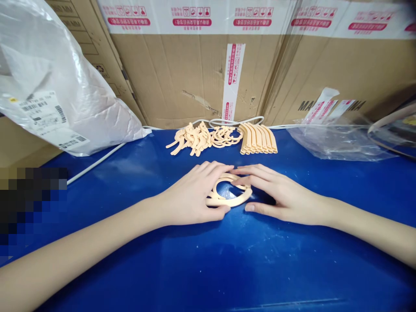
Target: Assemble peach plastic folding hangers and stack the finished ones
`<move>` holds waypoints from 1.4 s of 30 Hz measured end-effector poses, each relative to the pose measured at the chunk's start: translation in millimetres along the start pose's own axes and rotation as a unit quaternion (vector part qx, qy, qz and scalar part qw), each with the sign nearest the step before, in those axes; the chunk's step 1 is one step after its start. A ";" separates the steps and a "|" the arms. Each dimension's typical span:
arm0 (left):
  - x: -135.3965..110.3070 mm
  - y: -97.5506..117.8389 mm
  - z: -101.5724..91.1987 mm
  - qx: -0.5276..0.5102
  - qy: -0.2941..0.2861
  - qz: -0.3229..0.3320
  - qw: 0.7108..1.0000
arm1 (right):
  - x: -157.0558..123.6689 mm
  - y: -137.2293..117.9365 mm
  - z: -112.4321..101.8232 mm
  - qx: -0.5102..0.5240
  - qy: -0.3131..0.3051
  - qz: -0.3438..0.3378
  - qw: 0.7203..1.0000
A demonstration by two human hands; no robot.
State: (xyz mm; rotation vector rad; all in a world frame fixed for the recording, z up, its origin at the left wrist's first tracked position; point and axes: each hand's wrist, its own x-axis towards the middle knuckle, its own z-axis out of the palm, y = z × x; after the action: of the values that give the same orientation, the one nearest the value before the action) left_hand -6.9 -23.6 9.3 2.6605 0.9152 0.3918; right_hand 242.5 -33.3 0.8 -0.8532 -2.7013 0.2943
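A cream plastic ring-shaped piece [231, 200] lies flat on the blue table [208, 260] in the middle. My left hand [194, 195] grips its left side, fingers laid over the top and thumb under the near edge. My right hand [278, 194] holds its right side the same way, fingertips meeting those of the left hand over the ring. Behind them lie a loose heap of cream curved pieces [195, 138], a few ring-like ones [225, 136], and a neat row of stacked curved strips [258, 138].
Taped cardboard boxes [208, 65] wall the table's back edge. A white plastic bag with labels [52, 86] sits at the back left. Clear plastic bags [338, 141] lie at the back right. A white cable [97, 161] runs along the back.
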 end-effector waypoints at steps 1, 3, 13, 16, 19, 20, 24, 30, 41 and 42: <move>-0.4 -0.8 -5.1 0.011 -0.018 -0.013 1.000 | 0.0 2.3 -0.9 -0.008 0.008 0.008 1.000; -1.8 -4.4 -17.2 0.034 -0.049 -0.034 0.998 | -0.3 7.3 -2.7 -0.031 0.016 0.021 0.999; -6.3 -36.3 -56.4 0.115 -0.134 -0.061 0.982 | -3.6 14.4 -6.0 -0.080 0.001 0.011 0.997; -7.2 -40.6 -57.3 0.117 -0.136 -0.065 0.982 | -3.9 14.3 -6.0 -0.085 -0.002 0.010 0.996; -7.8 -43.3 -57.7 0.124 -0.123 -0.083 0.981 | -3.9 14.5 -5.7 -0.089 -0.005 0.010 0.996; -7.9 -44.1 -57.9 0.127 -0.120 -0.089 0.981 | -3.9 14.7 -5.6 -0.089 -0.006 0.010 0.996; -8.1 -46.8 -59.0 0.144 -0.116 -0.099 0.978 | -3.6 15.5 -5.1 -0.091 -0.007 0.011 0.996; -8.4 -50.7 -59.1 0.157 -0.101 -0.086 0.979 | -2.6 15.3 -5.1 -0.089 -0.003 0.009 0.996; -8.1 -55.2 -58.0 0.148 -0.092 -0.072 0.982 | -2.3 15.1 -5.8 -0.084 -0.008 0.011 0.996; -8.3 -55.1 -58.1 0.146 -0.091 -0.072 0.982 | -2.3 15.2 -5.8 -0.085 -0.009 0.011 0.996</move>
State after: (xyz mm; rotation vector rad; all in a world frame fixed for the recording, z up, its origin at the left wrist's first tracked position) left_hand -63.7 23.7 41.2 2.8033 1.1757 -0.0229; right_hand 254.2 -21.8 1.6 -0.9316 -2.7663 0.0772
